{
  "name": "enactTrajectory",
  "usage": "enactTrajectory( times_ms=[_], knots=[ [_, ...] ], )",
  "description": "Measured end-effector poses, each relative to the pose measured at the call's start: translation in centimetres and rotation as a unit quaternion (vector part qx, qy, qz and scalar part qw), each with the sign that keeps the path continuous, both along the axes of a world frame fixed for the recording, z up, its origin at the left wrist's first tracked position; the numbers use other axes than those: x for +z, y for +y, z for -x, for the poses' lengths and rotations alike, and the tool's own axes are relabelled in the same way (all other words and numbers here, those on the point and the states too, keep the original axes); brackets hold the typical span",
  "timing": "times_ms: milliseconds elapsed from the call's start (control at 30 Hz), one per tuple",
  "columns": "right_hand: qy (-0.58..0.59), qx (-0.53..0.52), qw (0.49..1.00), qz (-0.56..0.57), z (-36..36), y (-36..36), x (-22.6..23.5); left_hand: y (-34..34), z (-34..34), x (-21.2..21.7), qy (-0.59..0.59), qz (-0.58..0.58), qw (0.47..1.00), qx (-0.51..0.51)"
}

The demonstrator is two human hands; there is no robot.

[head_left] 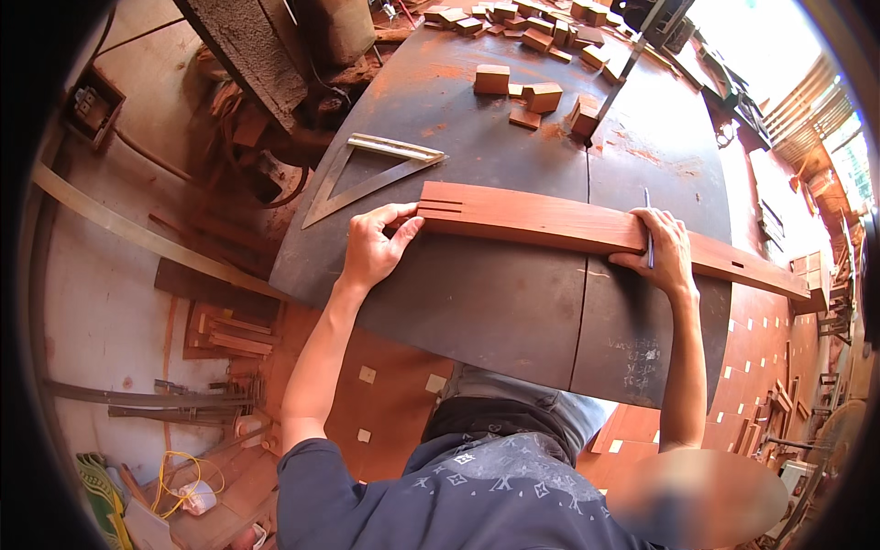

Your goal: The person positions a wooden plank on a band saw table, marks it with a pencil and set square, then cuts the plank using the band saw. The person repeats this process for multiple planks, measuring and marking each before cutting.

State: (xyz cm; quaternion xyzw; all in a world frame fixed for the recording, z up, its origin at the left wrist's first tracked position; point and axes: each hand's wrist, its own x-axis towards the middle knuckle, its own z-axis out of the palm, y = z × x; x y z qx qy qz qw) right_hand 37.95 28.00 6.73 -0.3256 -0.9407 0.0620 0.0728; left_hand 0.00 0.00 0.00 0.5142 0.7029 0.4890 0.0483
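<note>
A long reddish wooden beam [532, 215] lies across the dark tabletop [495, 293], its right end reaching past the table edge. Two narrow slots are cut into its left end, and a small mortise shows farther right. My left hand [374, 246] pinches the slotted end between thumb and fingers. Farther along, my right hand [667, 255] grips the beam from above, thumb on the near side. A slim pencil [649, 247] sticks up between the fingers of that same hand. Beyond my left hand, a metal set square [380, 183] lies flat on the table.
Several small wood blocks [492, 80] and sawdust lie on the table's far part. An upright metal bar [632, 69], perhaps a saw blade, rises beside a seam in the top. Machinery [266, 64] stands at the far left; wood offcuts [240, 335] sit below left.
</note>
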Motion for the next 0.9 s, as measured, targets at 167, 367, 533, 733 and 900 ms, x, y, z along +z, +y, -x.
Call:
enactTrajectory(
  times_ms=[167,367,533,733,900],
  knots=[
    [0.134,0.093,0.979,-0.124,1.9,-4.4,-0.5,-0.6,0.6,0.3,0.007,-0.01,1.0,-0.001],
    [0.249,0.15,0.957,-0.021,10.6,-7.2,0.9,-0.4,0.9,1.0,-0.064,-0.016,0.998,-0.021],
    [0.056,0.183,0.976,-0.107,20.6,-6.2,2.5,-1.1,5.0,1.2,0.134,-0.039,0.983,0.116],
    [-0.083,0.231,0.96,-0.136,30.8,-6.9,3.0,-1.6,7.9,-1.0,0.052,-0.038,0.977,0.205],
    [-0.157,0.267,0.939,-0.15,35.2,-9.8,2.6,-1.7,7.9,-0.8,-0.012,-0.031,0.979,0.201]
  ],
)
